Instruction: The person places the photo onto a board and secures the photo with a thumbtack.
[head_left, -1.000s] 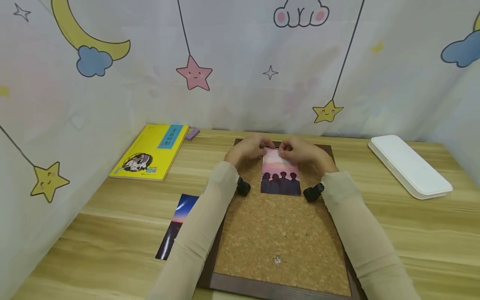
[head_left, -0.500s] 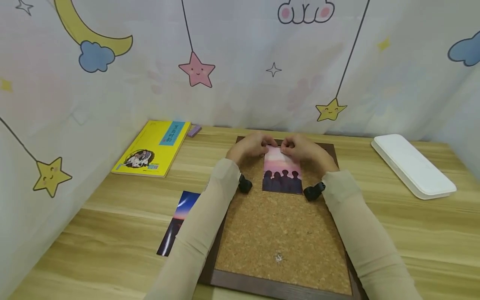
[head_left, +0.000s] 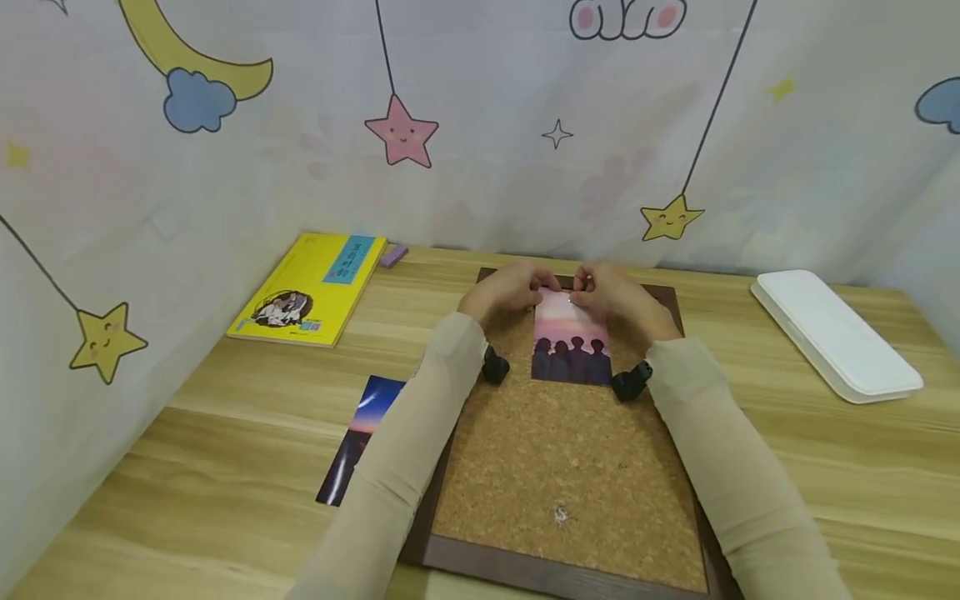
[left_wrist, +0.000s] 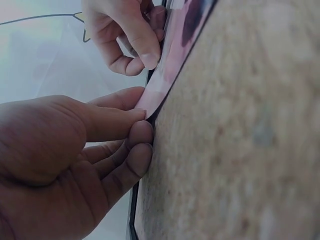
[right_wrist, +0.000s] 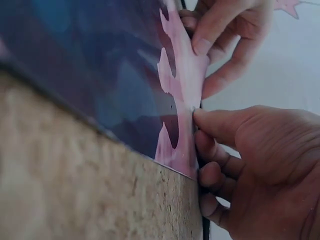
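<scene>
A photo print (head_left: 572,342) with four-sided pink sky and dark silhouettes lies at the far end of a cork board (head_left: 570,450) in a dark wood frame. My left hand (head_left: 517,292) pinches its upper left corner, thumb on the face, as the left wrist view shows; other fingertips rest at the board's edge. Beside it, my right hand (head_left: 618,298) has its thumb on the upper edge of the same photo, fingers curled at the frame (right_wrist: 205,220). A tiny pale spot shows at the right thumb's tip; I cannot tell what it is.
Left of the board lies a second photo (head_left: 358,437), partly under the left sleeve. A yellow book (head_left: 307,292) and a purple eraser-like block (head_left: 393,256) sit at the back left. A white case (head_left: 836,333) stands at right. A patterned curtain (head_left: 480,167) rises behind the table.
The whole head view has shifted slightly. Both hands stay at the photo's top edge; the right index finger has lifted a little away from the thumb.
</scene>
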